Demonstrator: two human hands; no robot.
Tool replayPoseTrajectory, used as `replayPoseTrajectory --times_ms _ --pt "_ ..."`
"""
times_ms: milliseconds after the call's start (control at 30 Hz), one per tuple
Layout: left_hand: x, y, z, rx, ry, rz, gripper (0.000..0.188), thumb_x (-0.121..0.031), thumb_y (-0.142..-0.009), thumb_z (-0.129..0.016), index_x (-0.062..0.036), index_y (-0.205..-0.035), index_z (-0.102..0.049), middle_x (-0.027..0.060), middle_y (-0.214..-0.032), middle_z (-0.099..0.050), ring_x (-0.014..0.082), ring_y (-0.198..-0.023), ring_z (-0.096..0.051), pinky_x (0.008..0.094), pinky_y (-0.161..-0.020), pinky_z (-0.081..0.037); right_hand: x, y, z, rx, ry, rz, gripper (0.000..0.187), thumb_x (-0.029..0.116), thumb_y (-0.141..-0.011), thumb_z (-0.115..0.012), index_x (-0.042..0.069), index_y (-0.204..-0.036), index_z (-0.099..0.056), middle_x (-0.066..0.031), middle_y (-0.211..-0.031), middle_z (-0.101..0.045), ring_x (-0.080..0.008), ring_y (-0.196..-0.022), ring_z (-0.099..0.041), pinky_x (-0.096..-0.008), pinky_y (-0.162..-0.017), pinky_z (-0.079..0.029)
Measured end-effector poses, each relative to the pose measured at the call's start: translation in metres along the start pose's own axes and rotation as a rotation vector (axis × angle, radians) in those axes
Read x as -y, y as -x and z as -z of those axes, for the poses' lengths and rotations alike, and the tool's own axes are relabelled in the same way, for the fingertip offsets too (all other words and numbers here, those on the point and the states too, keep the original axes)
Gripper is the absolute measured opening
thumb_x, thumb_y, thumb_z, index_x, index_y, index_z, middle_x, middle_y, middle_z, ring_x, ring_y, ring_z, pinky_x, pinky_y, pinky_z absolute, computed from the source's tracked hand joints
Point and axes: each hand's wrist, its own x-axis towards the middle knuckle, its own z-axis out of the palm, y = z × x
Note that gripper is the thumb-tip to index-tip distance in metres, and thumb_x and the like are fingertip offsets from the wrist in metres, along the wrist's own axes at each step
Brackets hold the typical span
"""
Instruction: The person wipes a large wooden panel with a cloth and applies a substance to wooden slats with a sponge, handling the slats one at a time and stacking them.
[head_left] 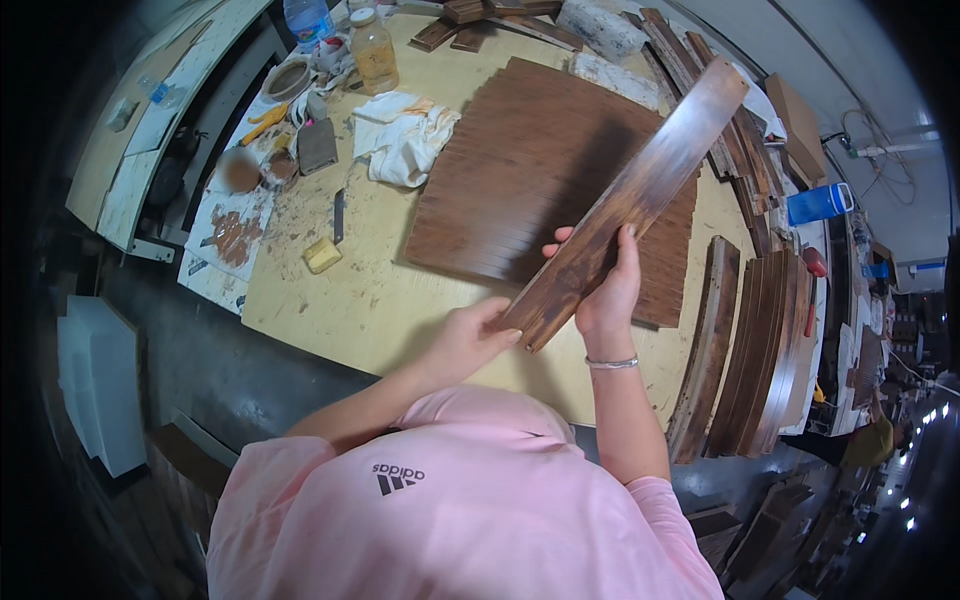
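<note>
Wooden plank (pixel 640 190) is held aslant above the bench (pixel 375 285). Left fingers (pixel 492 312) are closed on its near end; right fingers (pixel 558 240) grip it farther up, wrapped beneath, thumb at the right edge. Step in hand: apparently two-handed positioning or inspection. Next move likely calls for continued support, clear of the boards (pixel 500 170) laid together beyond.

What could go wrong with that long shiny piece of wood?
The wooden plank might slip: the left hand holds its near end and the right hand its lower half, leaving the far end unsupported. If dropped, it could scratch the brown boards below. The right forearm might also bump the row of boards at right, near the table's edge.
</note>
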Motion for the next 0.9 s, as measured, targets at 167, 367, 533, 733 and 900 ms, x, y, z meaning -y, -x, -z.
replayPoseTrajectory --times_ms 167,367,533,733,900 --pt "0.0 -0.019 0.01 -0.186 -0.087 -0.214 0.04 -0.003 -0.095 -0.059 0.0048 -0.133 -0.048 0.0103 -0.118 -0.06 0.0129 -0.102 -0.06 0.0266 -0.09 -0.049 -0.021 0.017 0.0 0.072 0.008 -0.07 0.035 0.031 -0.101 -0.042 -0.001 -0.112 -0.049 -0.0211 -0.093 -0.066 -0.0301 -0.078 -0.068 -0.0417 -0.073 -0.057" --pt "-0.051 -0.057 0.009 -0.336 -0.017 -0.267 0.053 -0.004 -0.091 -0.065 0.0048 -0.137 -0.041 0.0131 -0.121 -0.059 0.0169 -0.106 -0.06 0.03 -0.094 -0.048 -0.043 0.038 -0.007 0.177 0.036 -0.233 0.04 0.033 -0.102 -0.038 -0.003 -0.113 -0.051 -0.0191 -0.093 -0.065 -0.0278 -0.08 -0.067 -0.0396 -0.074 -0.058" --pt "-0.069 -0.092 0.007 -0.365 -0.05 -0.322 0.054 0.003 -0.084 -0.068 0.0036 -0.133 -0.044 0.0114 -0.118 -0.06 0.0149 -0.105 -0.06 0.0293 -0.093 -0.048 -0.053 0.035 -0.01 0.17 0.103 -0.349 0.051 0.041 -0.104 -0.03 -0.003 -0.111 -0.055 -0.018 -0.091 -0.067 -0.0289 -0.074 -0.069 -0.0391 -0.071 -0.058" --pt "-0.069 -0.098 0.006 -0.318 0.096 -0.309 0.045 0.007 -0.083 -0.065 0.0022 -0.124 -0.049 0.0086 -0.112 -0.062 0.0129 -0.101 -0.061 0.0289 -0.089 -0.05 -0.056 0.033 -0.003 0.212 0.152 -0.33 0.05 0.041 -0.104 -0.029 -0.002 -0.11 -0.054 -0.0184 -0.089 -0.068 -0.0293 -0.073 -0.07 -0.0391 -0.07 -0.058" --pt "-0.071 -0.102 0.007 -0.365 0.05 -0.304 0.033 0.005 -0.086 -0.065 0.0016 -0.116 -0.052 0.0072 -0.106 -0.063 0.0113 -0.093 -0.062 0.0271 -0.082 -0.051 -0.054 0.031 -0.005 0.23 0.192 -0.313 0.046 0.04 -0.105 -0.03 0.0 -0.11 -0.051 -0.019 -0.09 -0.068 -0.0288 -0.073 -0.069 -0.0388 -0.07 -0.058"
